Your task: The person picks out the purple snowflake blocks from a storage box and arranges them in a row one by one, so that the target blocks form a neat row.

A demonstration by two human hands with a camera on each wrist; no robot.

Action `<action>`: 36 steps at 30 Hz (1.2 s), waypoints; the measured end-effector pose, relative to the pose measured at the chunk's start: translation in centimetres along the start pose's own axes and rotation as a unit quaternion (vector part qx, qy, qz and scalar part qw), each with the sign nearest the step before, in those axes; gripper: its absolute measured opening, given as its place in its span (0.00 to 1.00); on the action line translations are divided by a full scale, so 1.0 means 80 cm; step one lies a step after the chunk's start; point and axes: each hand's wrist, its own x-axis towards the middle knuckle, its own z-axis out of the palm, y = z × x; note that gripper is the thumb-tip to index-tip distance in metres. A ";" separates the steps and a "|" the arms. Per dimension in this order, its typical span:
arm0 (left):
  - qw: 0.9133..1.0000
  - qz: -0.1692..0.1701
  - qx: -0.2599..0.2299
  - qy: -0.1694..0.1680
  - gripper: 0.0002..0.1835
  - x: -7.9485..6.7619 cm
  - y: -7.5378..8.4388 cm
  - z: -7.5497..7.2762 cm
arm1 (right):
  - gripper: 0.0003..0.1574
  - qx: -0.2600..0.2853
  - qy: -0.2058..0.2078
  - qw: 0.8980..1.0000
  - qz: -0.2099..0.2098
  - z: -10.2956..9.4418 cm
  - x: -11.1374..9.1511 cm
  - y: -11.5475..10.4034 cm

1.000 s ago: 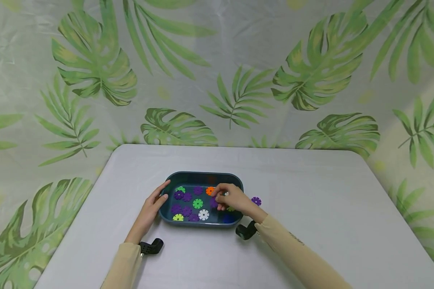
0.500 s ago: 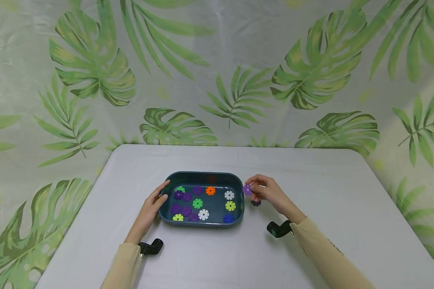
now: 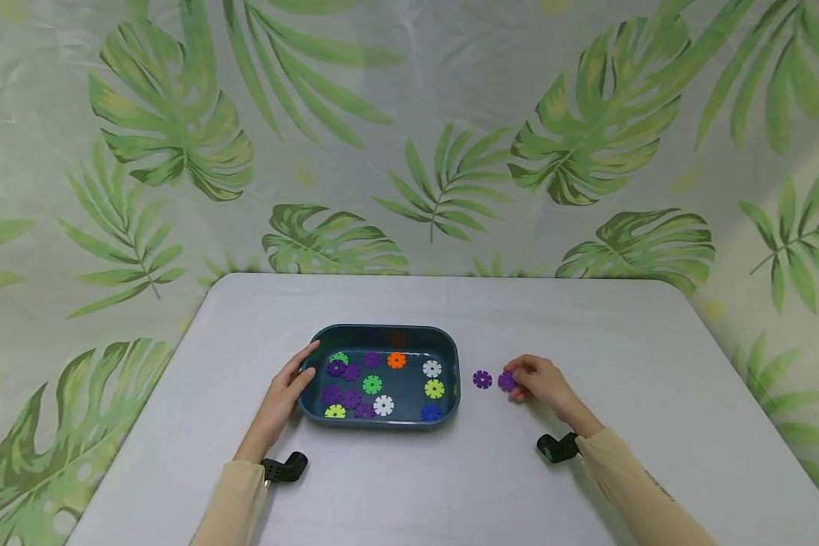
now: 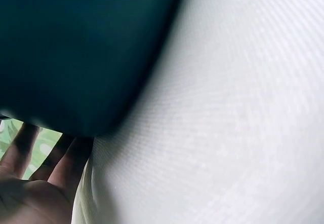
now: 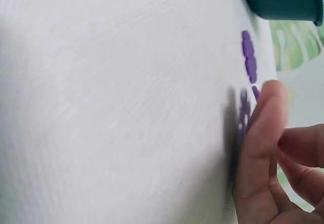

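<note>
My right hand [image 3: 544, 384] pinches a purple interlocking disc [image 3: 505, 381], notched around its edge, low over the table right of the bin. In the right wrist view the thumb [image 5: 263, 127] covers part of that disc. Just left of it a second purple disc [image 3: 482, 379] lies flat on the table. The dark teal bin [image 3: 382, 425] holds several discs of the same kind: purple, green, yellow, white, an orange disc [image 3: 396, 360] and a blue disc [image 3: 431, 412]. At the bin's left end rests my left hand [image 3: 283, 394], its fairly straight fingers touching the wall.
The bin stands left of centre on a white-covered table [image 3: 587, 334]. A leaf-patterned curtain [image 3: 450, 136] hangs behind the table and down its sides. Each wrist wears a small black camera [image 3: 287, 466].
The right hand came out of the bin with a purple disc and carried it right, past the one on the table, then lower. The left hand has stayed at the bin.
</note>
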 end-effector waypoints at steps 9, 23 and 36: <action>1.000 0.004 -0.004 0.000 0.26 -0.001 -0.002 0.000 | 0.12 -0.059 0.023 0.998 -0.023 0.005 0.000 -0.015; 1.000 0.008 -0.001 0.001 0.26 0.000 -0.003 0.000 | 0.16 0.054 -0.100 0.988 -0.102 0.096 0.006 -0.109; 1.000 0.017 0.002 0.011 0.25 0.013 -0.044 -0.006 | 0.15 -0.009 -0.260 0.962 -0.081 0.207 0.023 -0.122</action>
